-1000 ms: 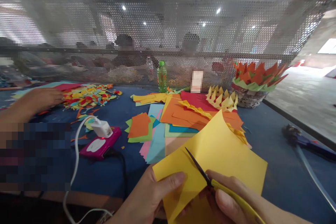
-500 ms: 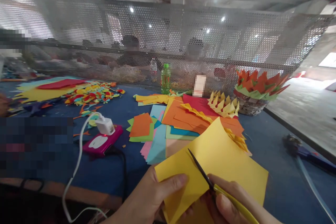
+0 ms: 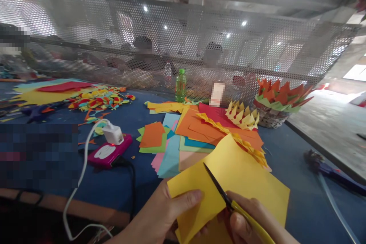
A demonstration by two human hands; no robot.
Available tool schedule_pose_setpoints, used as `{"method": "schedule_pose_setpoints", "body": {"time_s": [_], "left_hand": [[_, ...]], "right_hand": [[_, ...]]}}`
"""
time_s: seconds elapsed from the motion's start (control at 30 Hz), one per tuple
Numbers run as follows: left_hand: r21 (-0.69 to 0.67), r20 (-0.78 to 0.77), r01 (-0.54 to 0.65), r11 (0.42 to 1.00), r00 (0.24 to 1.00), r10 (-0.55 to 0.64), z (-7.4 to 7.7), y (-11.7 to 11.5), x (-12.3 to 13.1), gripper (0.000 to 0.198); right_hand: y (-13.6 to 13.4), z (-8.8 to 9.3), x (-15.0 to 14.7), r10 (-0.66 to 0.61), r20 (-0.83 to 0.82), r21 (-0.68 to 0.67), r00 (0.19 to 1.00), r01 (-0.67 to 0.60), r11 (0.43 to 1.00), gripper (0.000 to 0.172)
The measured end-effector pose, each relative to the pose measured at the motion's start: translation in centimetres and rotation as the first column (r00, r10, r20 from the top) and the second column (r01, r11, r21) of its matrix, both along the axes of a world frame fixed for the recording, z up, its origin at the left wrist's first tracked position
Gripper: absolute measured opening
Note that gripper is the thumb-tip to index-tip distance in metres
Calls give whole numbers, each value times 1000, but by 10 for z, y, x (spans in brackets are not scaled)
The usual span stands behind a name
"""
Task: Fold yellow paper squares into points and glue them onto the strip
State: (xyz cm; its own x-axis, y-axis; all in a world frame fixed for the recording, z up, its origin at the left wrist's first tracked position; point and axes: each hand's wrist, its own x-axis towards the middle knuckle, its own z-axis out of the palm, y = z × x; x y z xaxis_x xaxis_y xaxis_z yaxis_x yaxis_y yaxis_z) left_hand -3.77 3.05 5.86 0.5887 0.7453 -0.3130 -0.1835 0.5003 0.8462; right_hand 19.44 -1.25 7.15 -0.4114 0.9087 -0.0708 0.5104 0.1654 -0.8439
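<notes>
A sheet of yellow paper (image 3: 251, 183) is held up in front of me. My left hand (image 3: 171, 209) pinches its left part, thumb on top and fingers behind. In my right hand (image 3: 251, 217) is a pair of scissors (image 3: 251, 221) with a yellow handle. One dark blade lies over the paper's face, pointing up and left; the other blade is hidden. Beyond the paper rest stacks of coloured sheets, among them orange paper (image 3: 188, 124) and light blue paper (image 3: 170, 160).
A magenta power strip (image 3: 110, 154) with a white charger (image 3: 113, 134) and cables sits left. Behind are paper scraps (image 3: 98, 97), a green bottle (image 3: 180, 85), a folded yellow paper crown (image 3: 243, 116) and a basket (image 3: 270, 112). A glue gun (image 3: 328, 167) lies right.
The view has shifted slightly. The yellow sheet's upper corner sits a little lower and further left. Both hands keep their grip, and the scissors stay at nearly the same place on the paper.
</notes>
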Motion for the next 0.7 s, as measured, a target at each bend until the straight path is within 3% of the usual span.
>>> {"method": "schedule_pose_setpoints", "body": {"time_s": [0.3,0.5,0.7], "left_hand": [[18,32,25,1000,999,-26,-2,0,-1,48],[-51,35,74,996,997,-72,7,-3,2,49],[-57,91,99,993,991,-93,0,-4,4,46]], "right_hand": [[-2,22,-6,6,-49,-11,999,-7,1000,54],[0,21,-7,24,-153,-63,988,-34,997,58],[4,21,-6,44,-157,-67,987,-55,996,62]]}}
